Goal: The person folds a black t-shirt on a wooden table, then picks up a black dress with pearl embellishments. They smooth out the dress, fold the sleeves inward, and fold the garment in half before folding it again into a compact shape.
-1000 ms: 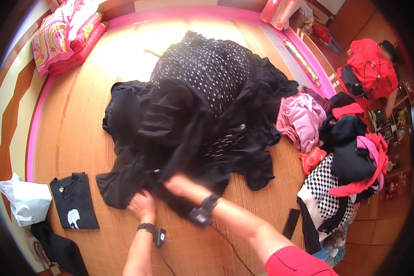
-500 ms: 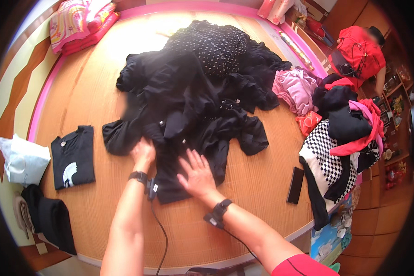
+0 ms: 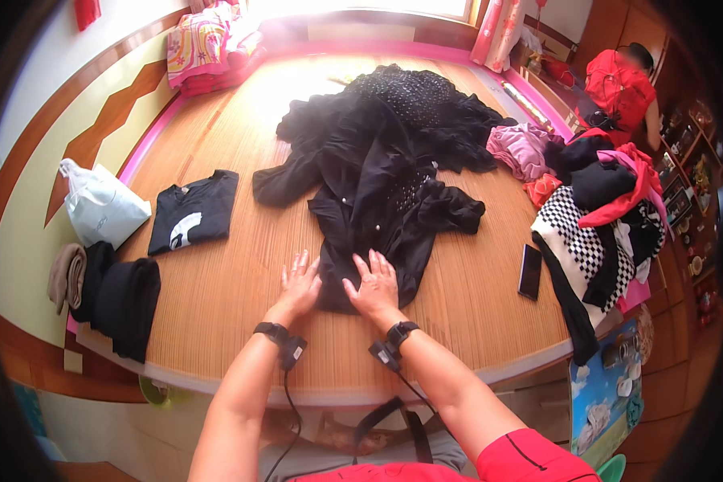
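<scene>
"Shirt, black: where does it lie?"

"At the centre of the frame, spread on a bamboo mat, its far part meeting white-dotted black fabric."

"And the left hand and right hand?"

"Both are open, palms down, gripping nothing. The right lies on the shirt's lower end; the left is at its left edge, where contact cannot be told."

"What lies about them?"

"Left of the frame: a folded black T-shirt beside a white plastic bag. Right: a smartphone near a black-and-white checkered garment. Upper right: a person in red."
</scene>
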A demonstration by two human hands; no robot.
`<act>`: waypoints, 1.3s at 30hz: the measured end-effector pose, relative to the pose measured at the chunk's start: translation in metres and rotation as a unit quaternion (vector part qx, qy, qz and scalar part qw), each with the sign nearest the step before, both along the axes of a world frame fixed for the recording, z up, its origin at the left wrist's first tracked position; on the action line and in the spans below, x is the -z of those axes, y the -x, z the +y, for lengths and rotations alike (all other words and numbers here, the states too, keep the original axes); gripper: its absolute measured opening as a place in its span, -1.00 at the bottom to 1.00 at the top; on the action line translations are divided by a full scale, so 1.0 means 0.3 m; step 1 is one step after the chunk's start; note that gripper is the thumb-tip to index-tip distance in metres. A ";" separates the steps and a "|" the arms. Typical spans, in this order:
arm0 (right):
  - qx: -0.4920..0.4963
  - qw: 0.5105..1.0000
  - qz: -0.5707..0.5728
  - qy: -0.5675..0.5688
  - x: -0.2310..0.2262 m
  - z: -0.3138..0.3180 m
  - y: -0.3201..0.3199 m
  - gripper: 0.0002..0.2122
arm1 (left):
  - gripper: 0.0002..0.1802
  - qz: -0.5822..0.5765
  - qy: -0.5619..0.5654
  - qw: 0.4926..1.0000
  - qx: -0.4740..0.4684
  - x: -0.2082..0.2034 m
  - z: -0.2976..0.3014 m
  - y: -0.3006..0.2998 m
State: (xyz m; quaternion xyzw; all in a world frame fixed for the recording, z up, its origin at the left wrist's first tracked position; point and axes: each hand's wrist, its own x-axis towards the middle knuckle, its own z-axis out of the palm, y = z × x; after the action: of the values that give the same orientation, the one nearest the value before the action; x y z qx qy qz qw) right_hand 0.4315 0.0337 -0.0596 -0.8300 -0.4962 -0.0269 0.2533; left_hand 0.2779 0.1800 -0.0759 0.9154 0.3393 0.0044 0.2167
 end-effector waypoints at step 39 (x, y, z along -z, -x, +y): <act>0.032 0.764 0.644 -0.016 -0.229 -1.310 0.085 -0.78 | -0.57 -0.374 0.122 0.796 -0.460 -0.007 -0.580 1.345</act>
State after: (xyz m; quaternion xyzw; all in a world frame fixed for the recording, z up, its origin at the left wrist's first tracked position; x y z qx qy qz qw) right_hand 0.4061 -0.3595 0.0091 -0.6637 -0.1893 0.4979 0.5251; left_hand -0.1256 0.0059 -0.0738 0.5443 0.6111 0.4041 0.4088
